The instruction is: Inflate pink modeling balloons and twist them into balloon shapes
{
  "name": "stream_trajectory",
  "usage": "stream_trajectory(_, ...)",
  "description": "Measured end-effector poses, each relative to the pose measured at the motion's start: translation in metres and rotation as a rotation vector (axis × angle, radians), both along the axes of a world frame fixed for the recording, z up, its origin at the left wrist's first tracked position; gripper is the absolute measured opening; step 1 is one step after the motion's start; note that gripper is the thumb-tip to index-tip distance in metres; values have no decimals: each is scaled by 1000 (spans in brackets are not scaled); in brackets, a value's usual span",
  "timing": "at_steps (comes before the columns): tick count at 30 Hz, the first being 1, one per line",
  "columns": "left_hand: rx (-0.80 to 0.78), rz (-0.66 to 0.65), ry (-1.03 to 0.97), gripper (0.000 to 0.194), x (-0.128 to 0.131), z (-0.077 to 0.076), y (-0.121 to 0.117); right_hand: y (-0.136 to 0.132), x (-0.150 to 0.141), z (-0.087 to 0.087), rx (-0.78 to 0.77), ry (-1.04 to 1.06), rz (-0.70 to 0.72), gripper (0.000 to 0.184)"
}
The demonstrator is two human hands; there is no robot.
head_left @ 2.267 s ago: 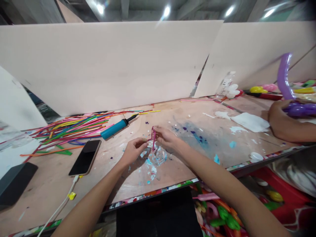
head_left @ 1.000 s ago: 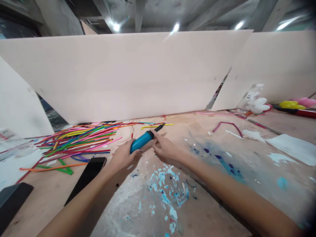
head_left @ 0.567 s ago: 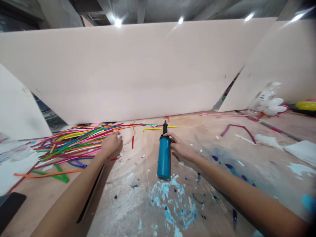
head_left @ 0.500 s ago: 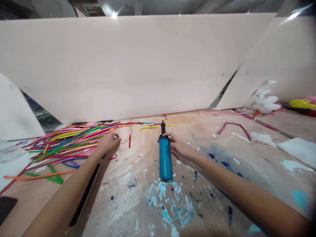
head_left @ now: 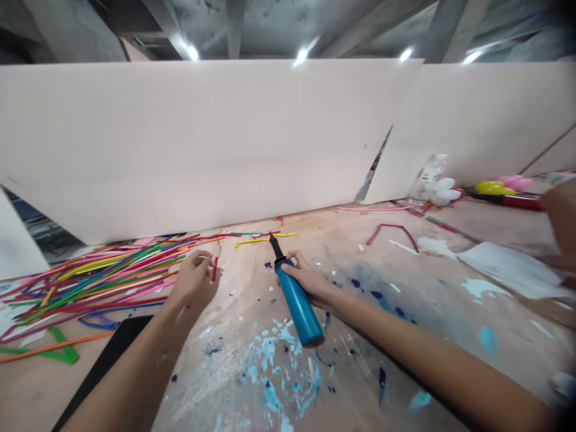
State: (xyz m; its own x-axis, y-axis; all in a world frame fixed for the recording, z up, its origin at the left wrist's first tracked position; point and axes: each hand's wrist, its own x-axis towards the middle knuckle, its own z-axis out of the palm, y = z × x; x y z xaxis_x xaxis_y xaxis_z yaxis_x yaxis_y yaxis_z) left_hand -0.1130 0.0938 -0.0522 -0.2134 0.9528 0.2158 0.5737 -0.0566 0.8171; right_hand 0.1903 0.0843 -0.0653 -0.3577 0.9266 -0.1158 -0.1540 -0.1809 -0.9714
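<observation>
My right hand (head_left: 308,277) is wrapped round the upper part of a blue hand balloon pump (head_left: 299,306), just below its black collar. The pump's black nozzle points away and a little left; its base is toward me. My left hand (head_left: 194,277) is closed, its fingers curled in toward the thumb. Whatever it may pinch is hidden or too small to make out. Beside its fingertips a short red strip (head_left: 215,269) lies on the table. A spread of long uninflated modelling balloons (head_left: 112,270) in many colours lies left of this hand.
A black flat device (head_left: 105,360) lies partly under my left forearm. Pale boards (head_left: 202,150) stand along the back. At right are a clear bottle (head_left: 432,174), white inflated balloons (head_left: 447,191), a white sheet (head_left: 508,270) and another person's arm (head_left: 560,210). Paint stains (head_left: 279,372) mark the table (head_left: 202,384).
My view has swung to the right and up. The pump has gone from nearly straight to tilted, its nozzle leaning left, and my right hand now grips it more fully. Another person's arm has appeared at right.
</observation>
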Motion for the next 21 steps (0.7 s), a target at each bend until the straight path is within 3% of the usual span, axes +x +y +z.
stream_trajectory(1, -4, -33, -64, 28, 16, 0, -4, -5, -1, 0, 1, 7, -11, 45)
stream_trajectory(2, -45, -100, -265, 30, 32, 0, -9, -10, -2, 0, 3, 25, -11, 50)
stream_trajectory(6, -74, -155, -489, 42, 84, -8, -30, -31, -6, 1, -41, 127, 68, 59)
stream_trajectory(9, -56, -159, -529, 38, 98, -16, -37, -38, -13, 4, -190, 118, 114, 52)
stream_trajectory(12, -65, -130, -648, 41, 95, -17, -35, -34, -26, 10, -246, 93, 117, 38)
stream_trajectory(17, 0, -121, -953, 38, 92, 5, -25, -22, -55, 17, -121, 140, 11, 19)
stream_trajectory(21, -8, -147, -1101, 29, 103, 32, -22, -28, -61, 27, -44, 125, 81, 23)
